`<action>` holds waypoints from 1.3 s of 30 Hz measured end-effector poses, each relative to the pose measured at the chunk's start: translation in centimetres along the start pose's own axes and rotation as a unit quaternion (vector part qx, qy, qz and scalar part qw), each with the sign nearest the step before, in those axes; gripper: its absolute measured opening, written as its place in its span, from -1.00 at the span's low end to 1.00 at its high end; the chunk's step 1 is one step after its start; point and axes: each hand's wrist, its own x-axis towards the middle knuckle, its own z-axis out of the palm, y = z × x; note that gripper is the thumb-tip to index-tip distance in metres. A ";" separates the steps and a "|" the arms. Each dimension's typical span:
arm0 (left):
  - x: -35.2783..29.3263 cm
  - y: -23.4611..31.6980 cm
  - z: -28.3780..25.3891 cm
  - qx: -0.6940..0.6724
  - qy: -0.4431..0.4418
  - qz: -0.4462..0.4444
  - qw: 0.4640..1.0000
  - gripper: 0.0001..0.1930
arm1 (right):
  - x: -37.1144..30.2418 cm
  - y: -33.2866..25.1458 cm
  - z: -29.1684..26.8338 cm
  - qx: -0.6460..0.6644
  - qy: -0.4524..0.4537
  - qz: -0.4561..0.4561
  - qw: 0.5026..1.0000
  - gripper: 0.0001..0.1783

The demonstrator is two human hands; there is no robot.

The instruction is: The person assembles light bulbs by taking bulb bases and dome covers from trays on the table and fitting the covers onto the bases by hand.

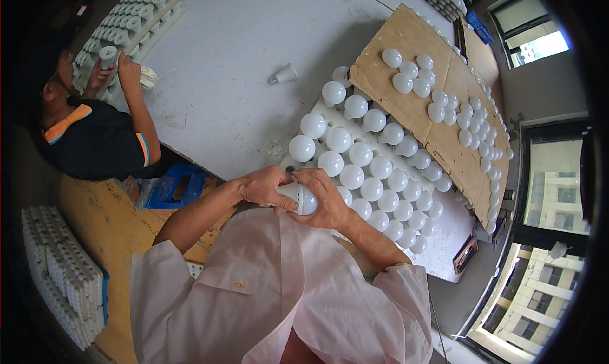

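Close in front of my chest I hold a white light bulb [306,200] lying on its side. My left hand [265,188] is closed round its base end, thumb along the housing. The fingers of my right hand [325,198] wrap its round, glossy end from the other side. Just beyond my hands is a white tray [365,134] with rows of bulbs, round white ends up; the nearest bulb [330,163] is by my right fingers. Farther off on the table lies a loose white cone-shaped bulb housing [284,74].
A cardboard sheet [380,40] carrying many round white covers [402,83] lies over part of the bulb rows at right. At left, a co-worker [95,139] handles a white bulb part [108,54] beside stacked trays [136,21]. More trays [63,269] and a blue crate [174,186] stand lower left.
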 end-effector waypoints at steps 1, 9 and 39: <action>0.0 0.2 0.0 0.003 -0.012 -0.005 1.000 -0.54 | 0.3 -0.1 0.0 -0.001 0.030 -0.049 0.998 -0.23; -0.4 2.2 1.0 -0.039 -0.052 -0.021 0.998 -0.58 | -0.2 -0.8 0.2 0.068 0.085 -0.112 0.988 -0.48; 8.4 0.4 -0.8 0.319 0.393 -0.133 0.852 -0.18 | -1.5 4.8 6.4 -0.329 -0.097 0.029 0.939 -0.39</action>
